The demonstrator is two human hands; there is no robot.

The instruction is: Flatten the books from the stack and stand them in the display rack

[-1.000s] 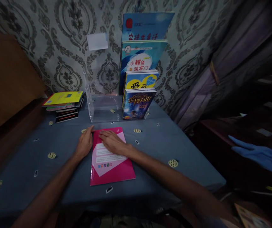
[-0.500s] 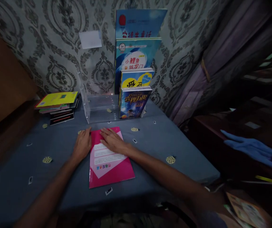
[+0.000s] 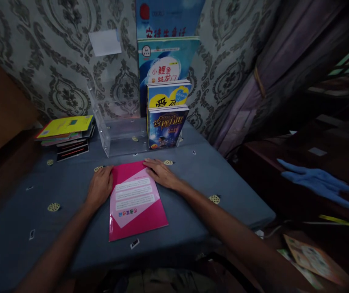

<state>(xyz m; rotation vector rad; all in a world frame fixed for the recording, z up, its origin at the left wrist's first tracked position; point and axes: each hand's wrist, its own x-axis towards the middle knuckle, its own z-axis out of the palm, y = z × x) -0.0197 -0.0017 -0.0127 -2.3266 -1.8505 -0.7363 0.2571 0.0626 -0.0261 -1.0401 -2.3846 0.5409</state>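
Note:
A pink paperback book (image 3: 139, 232) lies flat on the cloth-covered table, its printed text upside down to me. My left hand (image 3: 100, 185) rests against the book's upper left edge, fingers slightly bent and the thumb side touching the cover. Across from it, my right hand (image 3: 162, 175) lies at the upper right corner, fingers stretched out over the edge. Neither hand is wrapped round the book. Behind them stands a clear acrylic rack (image 3: 122, 148), with a dark blue book (image 3: 166, 130), a yellow-and-blue book (image 3: 162, 97) and taller blue picture books (image 3: 168, 57) upright in its right half.
A stack of books with a yellow one on top (image 3: 66, 126) sits at the table's back left. A white card (image 3: 105, 42) is at the rack's upper left. To the right are a purple curtain (image 3: 238, 106), a blue glove (image 3: 317, 181) and an orange booklet (image 3: 317, 256) lower down.
My right hand has slid from the middle of the cover's top to its upper right corner. The left hand stays at the left edge. My view has shifted slightly.

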